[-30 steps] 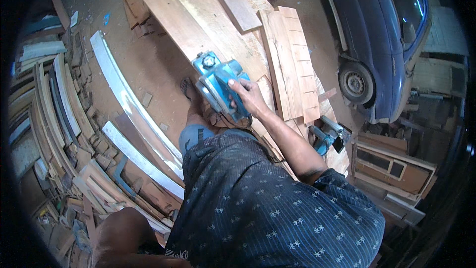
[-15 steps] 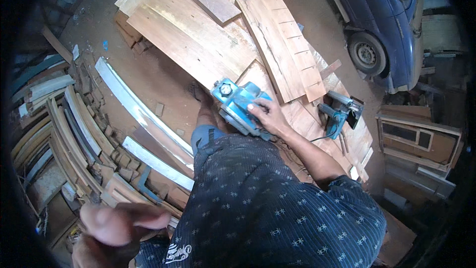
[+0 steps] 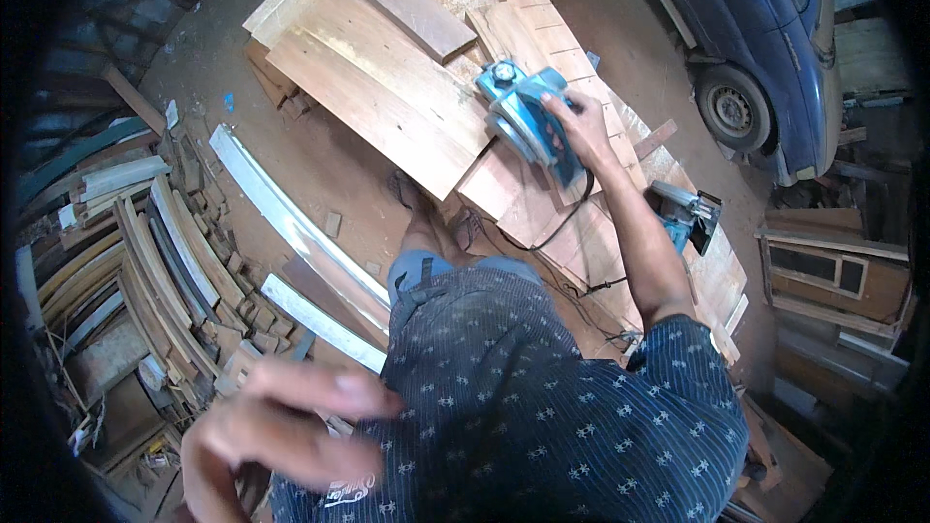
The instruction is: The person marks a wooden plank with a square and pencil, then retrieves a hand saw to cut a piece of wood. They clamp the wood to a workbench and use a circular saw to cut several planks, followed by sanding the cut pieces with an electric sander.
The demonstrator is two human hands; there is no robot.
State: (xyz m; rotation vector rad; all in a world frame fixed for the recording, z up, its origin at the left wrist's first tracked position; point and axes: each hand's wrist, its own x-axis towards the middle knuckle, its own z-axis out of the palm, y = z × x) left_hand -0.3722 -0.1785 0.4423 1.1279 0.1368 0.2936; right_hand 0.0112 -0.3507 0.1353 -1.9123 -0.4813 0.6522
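My right hand [image 3: 583, 126] is wrapped round the rear handle of a blue electric planer [image 3: 523, 102], held over the workbench with its round dial at the far end. A black cord [image 3: 557, 238] trails from the planer's rear. Beneath and beside it are a wide pale board [image 3: 387, 116] and a board with cross cuts [image 3: 544, 24]. Close to the camera, my left hand [image 3: 281, 416] is raised at the lower left, blurred; its thumb and fingers look apart, with nothing visible between them.
A second blue power tool [image 3: 681, 216] rests at the bench's right side. A thick brown plank [image 3: 407, 5] lies on the far boards. Curved offcuts [image 3: 160, 252] and a long white-faced strip [image 3: 291, 213] fill the left floor. A dark blue car [image 3: 746, 58] stands far right.
My right hand has carried the planer away from my body and to the right, over the boards. My left hand has shifted right, and its fingers have spread. The camera view has shifted slightly.
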